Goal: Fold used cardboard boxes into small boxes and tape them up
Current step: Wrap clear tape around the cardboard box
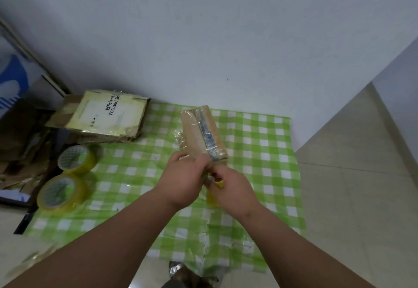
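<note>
A small brown cardboard box (pixel 203 131), folded and wrapped in clear tape with a blue-printed strip along its top, is held up over the green checked cloth (pixel 260 152). My left hand (pixel 183 179) grips its near end, fingers curled round it. My right hand (pixel 235 190) is just beside it and holds a yellow tape roll (pixel 214 194), mostly hidden under the fingers. Loose clear tape (pixel 179 137) bunches on the box's left side.
Two yellow tape rolls (pixel 75 157) (pixel 61 191) stand at the cloth's left edge. A flattened box with a white printed label (pixel 108 113) lies at the back left over more brown cardboard (pixel 22 134). A white wall rises behind; tiled floor lies to the right.
</note>
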Action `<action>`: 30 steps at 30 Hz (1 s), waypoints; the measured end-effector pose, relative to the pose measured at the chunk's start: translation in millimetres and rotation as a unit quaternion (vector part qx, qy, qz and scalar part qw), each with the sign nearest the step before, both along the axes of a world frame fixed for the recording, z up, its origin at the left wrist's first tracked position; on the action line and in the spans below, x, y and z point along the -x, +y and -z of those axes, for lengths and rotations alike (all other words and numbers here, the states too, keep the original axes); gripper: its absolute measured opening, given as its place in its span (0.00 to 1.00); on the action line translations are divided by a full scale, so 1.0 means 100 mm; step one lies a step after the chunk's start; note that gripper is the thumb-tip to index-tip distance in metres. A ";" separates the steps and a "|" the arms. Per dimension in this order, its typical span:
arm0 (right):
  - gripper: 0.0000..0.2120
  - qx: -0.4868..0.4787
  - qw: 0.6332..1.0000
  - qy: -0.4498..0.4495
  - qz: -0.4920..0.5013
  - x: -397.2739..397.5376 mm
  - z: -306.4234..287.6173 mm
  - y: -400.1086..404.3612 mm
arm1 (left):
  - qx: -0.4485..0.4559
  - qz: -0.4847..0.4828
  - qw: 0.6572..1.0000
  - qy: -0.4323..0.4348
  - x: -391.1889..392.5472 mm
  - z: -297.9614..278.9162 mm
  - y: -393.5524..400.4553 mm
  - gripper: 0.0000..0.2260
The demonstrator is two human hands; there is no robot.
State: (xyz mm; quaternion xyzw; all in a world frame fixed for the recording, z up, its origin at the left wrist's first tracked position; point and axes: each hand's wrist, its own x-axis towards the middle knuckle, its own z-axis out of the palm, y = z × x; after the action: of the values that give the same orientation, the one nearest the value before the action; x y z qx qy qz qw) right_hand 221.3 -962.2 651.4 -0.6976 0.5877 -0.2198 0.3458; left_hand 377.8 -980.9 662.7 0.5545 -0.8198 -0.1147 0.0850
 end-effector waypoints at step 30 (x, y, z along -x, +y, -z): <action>0.02 -0.122 0.973 0.165 -0.108 0.80 -0.21 -0.34 | -0.237 -0.320 0.895 0.199 0.10 0.06 -0.01 0.07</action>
State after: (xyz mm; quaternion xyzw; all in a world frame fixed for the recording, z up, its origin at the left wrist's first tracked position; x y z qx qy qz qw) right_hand 141.8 -996.1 672.7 -0.7363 0.5799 0.0102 0.3486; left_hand 367.7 -981.6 656.4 0.7564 -0.5123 -0.3802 0.1445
